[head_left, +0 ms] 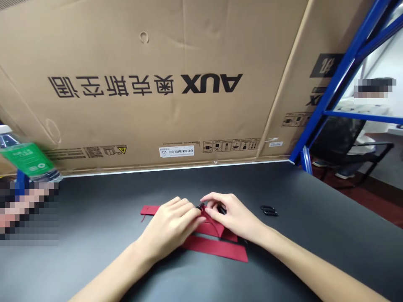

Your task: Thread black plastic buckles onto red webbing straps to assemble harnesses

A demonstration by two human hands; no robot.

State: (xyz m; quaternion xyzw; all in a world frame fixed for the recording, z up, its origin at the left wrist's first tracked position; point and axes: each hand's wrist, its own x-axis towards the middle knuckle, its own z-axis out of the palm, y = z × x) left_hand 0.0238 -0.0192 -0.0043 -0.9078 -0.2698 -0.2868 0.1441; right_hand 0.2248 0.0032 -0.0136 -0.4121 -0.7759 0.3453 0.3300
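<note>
My left hand (176,222) is closed on a red fabric strap (209,228), its fingertips by a small black piece (200,206) that is mostly hidden. On the other side of that piece, my right hand (231,212) has its thumb and fingers curled around the red fabric. Something dark also shows under the right fingers, but I cannot make out its shape. In front of both hands a flat red strip (220,248) lies on the black tabletop (94,235). Another red strap end (148,209) with a loose thread sticks out to the left.
To the right, black oval buckles (269,210) lie on the tabletop. A large cardboard panel (141,121) stands along the back edge. Blue metal frame bars (333,88) rise at right. A green-labelled bottle (30,157) is at left. Beyond the frame are a person and a black chair (336,136).
</note>
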